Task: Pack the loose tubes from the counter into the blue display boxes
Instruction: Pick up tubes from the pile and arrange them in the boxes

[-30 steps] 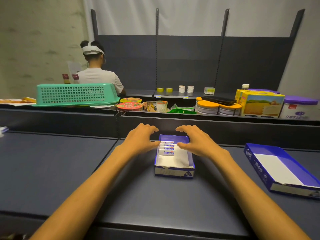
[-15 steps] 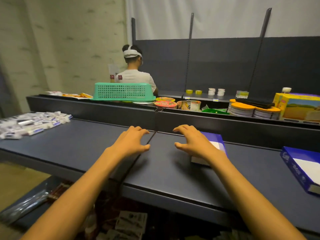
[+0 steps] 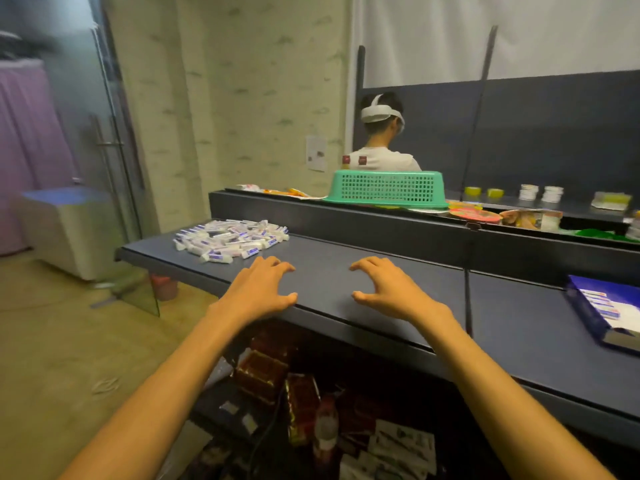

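left hand hovering empty, fingers loosely spread | right hand likewise empty | small white tubes lying heaped far left on matte dark counter | blue cardboard display box sitting right, few tubes inside

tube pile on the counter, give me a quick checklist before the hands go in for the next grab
1. Left hand free: ok, fingers spread, holding nothing.
2. Right hand free: ok, also holding nothing.
3. Loose tubes in view: ok, heaped at the counter's far left end.
4. Path to the pile: ok, bare counter between it and the left hand.
5. Blue display box has room: cannot tell, it is cut off at the right edge.
6. Number of tubes left: cannot tell, too jumbled.
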`<action>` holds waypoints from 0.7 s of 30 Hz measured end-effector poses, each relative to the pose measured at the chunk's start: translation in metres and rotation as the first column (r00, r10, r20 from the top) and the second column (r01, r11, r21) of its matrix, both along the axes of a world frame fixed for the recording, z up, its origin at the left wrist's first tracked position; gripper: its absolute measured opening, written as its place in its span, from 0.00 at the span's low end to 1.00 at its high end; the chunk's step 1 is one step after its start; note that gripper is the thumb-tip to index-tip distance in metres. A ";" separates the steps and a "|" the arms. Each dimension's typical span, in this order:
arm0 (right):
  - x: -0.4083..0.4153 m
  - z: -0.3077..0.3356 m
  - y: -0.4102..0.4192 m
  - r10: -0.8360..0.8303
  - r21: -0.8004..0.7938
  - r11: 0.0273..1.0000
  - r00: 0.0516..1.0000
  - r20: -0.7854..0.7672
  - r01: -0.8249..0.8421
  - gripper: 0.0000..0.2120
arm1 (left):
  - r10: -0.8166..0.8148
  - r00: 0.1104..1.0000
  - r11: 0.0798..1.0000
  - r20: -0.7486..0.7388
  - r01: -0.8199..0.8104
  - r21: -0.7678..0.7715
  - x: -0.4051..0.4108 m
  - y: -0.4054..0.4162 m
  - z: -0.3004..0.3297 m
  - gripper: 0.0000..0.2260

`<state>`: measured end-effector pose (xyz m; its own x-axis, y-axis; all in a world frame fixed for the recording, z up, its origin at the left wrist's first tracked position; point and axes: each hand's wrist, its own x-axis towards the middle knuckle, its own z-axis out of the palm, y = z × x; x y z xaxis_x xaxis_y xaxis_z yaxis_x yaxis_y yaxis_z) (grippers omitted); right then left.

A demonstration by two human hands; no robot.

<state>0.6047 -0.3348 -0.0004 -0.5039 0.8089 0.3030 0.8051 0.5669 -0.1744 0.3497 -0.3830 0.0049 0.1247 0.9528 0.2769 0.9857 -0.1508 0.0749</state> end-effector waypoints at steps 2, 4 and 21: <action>-0.043 0.001 0.004 0.014 -0.006 1.000 1.000 0.014 -0.014 0.25 | 0.023 0.999 1.000 0.028 -0.023 -0.011 -0.044 -0.005 -0.002 0.28; -0.082 0.006 0.008 0.027 -0.009 1.000 0.999 0.027 -0.027 0.25 | 0.056 0.998 0.998 0.040 -0.055 -0.016 -0.084 -0.008 -0.002 0.28; -0.263 -0.003 0.136 0.041 0.007 0.999 0.998 -0.049 -0.041 0.25 | 0.076 0.995 0.997 0.061 -0.077 0.008 -0.262 0.105 -0.004 0.26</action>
<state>0.3412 -0.1983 -0.0030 -0.5210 0.7860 0.3328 0.7718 0.6003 -0.2095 0.0876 -0.2783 0.0011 0.0344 0.9559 0.2916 0.9881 -0.0763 0.1338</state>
